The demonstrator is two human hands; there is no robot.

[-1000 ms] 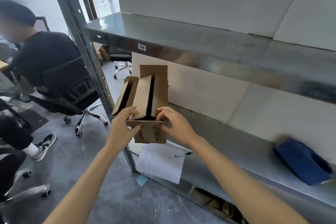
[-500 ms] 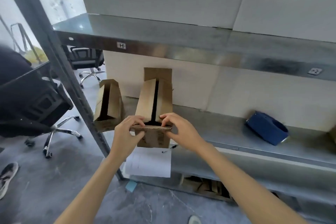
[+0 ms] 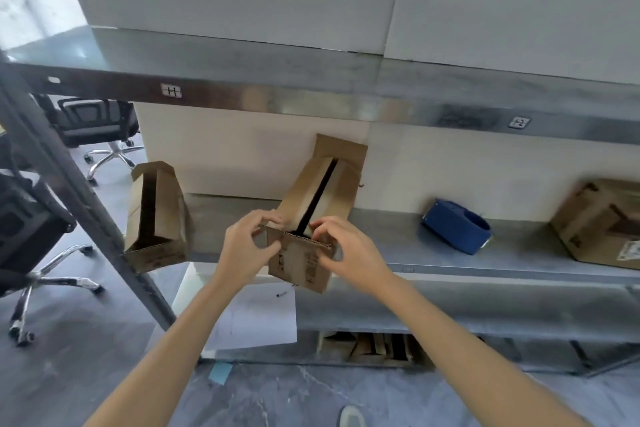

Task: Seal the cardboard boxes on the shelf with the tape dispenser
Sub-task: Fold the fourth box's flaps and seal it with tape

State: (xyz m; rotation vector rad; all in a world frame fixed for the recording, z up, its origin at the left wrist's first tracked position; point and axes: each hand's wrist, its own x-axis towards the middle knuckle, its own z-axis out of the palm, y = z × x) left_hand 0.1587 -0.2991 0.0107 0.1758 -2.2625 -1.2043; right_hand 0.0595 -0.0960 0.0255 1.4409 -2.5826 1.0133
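Now the left hand (image 3: 247, 246) and the right hand (image 3: 349, 253) each pinch the near flap of an open box (image 3: 320, 191) at the front edge of the shelf (image 3: 502, 265). Off to the right, the blue tape dispenser (image 3: 455, 227) lies on the same shelf.

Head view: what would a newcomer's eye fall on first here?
First, the cardboard box at the centre, a dark gap between its top flaps, pinched at its near end by the left hand and the right hand. Next, the blue tape dispenser on the shelf to its right, with no hand on it.
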